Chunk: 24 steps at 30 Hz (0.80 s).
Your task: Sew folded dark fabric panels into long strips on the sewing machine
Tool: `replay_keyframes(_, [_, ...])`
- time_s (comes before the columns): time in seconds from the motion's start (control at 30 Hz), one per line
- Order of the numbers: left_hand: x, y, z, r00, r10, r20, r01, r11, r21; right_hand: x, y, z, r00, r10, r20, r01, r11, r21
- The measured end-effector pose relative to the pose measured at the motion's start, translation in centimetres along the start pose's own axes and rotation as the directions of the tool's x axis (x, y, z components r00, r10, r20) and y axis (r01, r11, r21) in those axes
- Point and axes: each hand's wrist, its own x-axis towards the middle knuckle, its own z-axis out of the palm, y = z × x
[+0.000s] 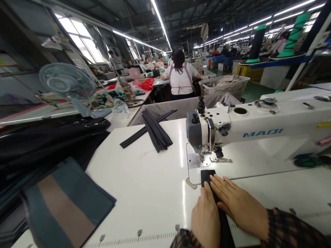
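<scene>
Strip [208,175] on table [139,193], just in front of machine [238,127]. Right hand [236,203] flat over it, fingers together; left hand [207,215] fingertips on its edge, pinching or not: can't tell. Best kept flat, edges even, I'd judge. Basket [236,90] beyond machine: cloth [227,80] inside. Bag [120,106] by fan [58,83], contents unclear.

Both hands [239,203] lie close together, backs upward.

wearer's hands [206,213]: 2 | strip beneath [207,175]: 1 | MAQI machine [258,129]: 1 | blue-grey fan [67,81]: 1 (piled strips [156,132] overlap, uncountable)
</scene>
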Motion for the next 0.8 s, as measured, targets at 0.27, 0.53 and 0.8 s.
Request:
replay_keyframes(0.27, [0.8, -2.1, -0.3, 0.971, 0.129, -0.201, -0.204, 0.884, -0.421, -0.1, 0.2, 0.7, 0.999, -0.006, -0.038, 0.007, 1.0, 0.023])
replay_keyframes(0.53, [1.0, -1.1, -0.6, 0.989, 0.119, -0.089, -0.138, 0.955, -0.261, 0.0, 0.1, 0.4, 1.0, 0.001, -0.016, -0.001, 1.0, -0.003])
replay_keyframes(0.8, [1.2, -0.2, -0.5, 0.998, 0.061, 0.03, -0.06, 0.997, -0.04, 0.2, 0.2, 0.1, 1.0, 0.025, 0.009, -0.025, 1.0, -0.017])
